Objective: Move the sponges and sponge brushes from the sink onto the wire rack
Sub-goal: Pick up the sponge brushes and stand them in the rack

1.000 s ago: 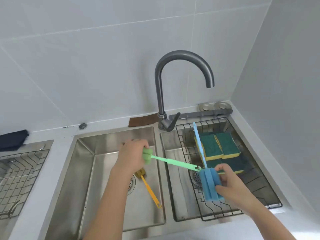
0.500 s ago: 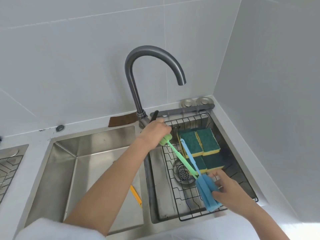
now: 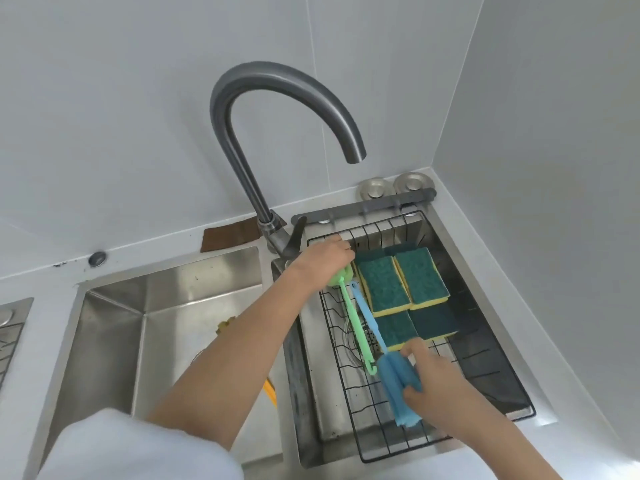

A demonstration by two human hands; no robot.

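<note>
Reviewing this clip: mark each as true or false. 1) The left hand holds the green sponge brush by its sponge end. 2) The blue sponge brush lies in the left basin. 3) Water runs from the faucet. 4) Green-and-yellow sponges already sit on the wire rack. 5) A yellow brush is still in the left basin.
1) True: the left hand grips the green sponge brush at its sponge end, over the wire rack.
2) False: the blue sponge brush is over the rack, its sponge head in the right hand.
3) False: no water shows at the faucet.
4) True: the sponges lie on the rack.
5) True: the yellow brush shows partly behind the left arm.
</note>
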